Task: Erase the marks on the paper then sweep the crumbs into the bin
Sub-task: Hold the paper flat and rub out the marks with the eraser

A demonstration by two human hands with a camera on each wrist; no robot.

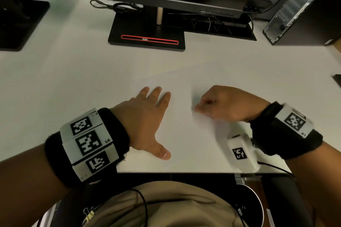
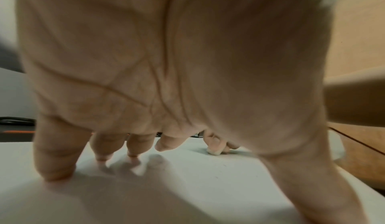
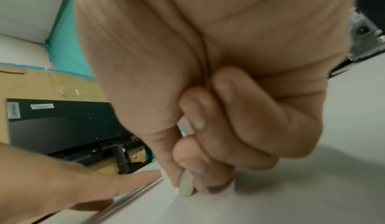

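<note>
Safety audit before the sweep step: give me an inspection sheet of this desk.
Surface: white desk, lit.
Job's things: white paper sheet flat near the front edge; small white eraser on it; round black bin under the desk.
Clutter: faint specks on the sheet.
Grippers: left hand pressed flat on the sheet; right hand pinches the eraser.
Cables: black cables behind the black monitor stand.
Surroundings: computer tower at right.

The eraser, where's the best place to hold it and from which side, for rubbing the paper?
Pinch the eraser by its upper half from above, as the right hand does, thumb and finger on its broad flat faces. It is a thin slab on edge, so its low tip stays free against the paper.
</note>
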